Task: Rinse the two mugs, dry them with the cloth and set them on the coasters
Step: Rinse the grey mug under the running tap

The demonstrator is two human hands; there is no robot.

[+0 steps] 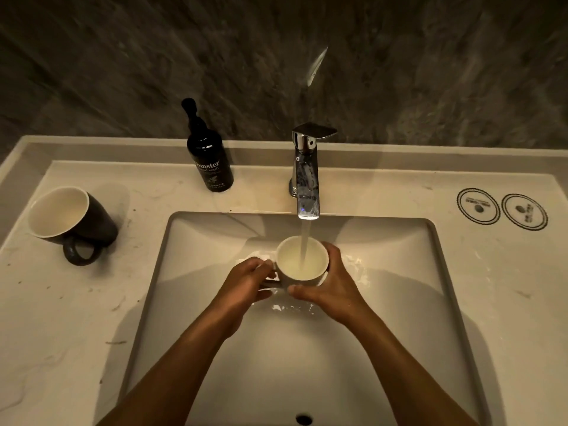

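I hold a white mug (289, 259) upright over the sink basin (399, 302), directly under the running tap (307, 186). Water streams into the mug, which is partly filled. My left hand (246, 282) grips its handle on the left side. My right hand (332, 282) wraps around the mug's right wall. A black mug (92, 219) with a pale inside stands on the counter at the far left, handle facing me. Two round coasters (478, 206) (524, 212) lie side by side on the counter at the far right. No cloth is in view.
A dark hand-wash bottle (210, 158) stands at the back of the counter, left of the tap. The pale marble counter (76, 302) surrounds the basin. A dark stone wall rises behind. The overflow hole (304, 419) sits at the basin's near edge.
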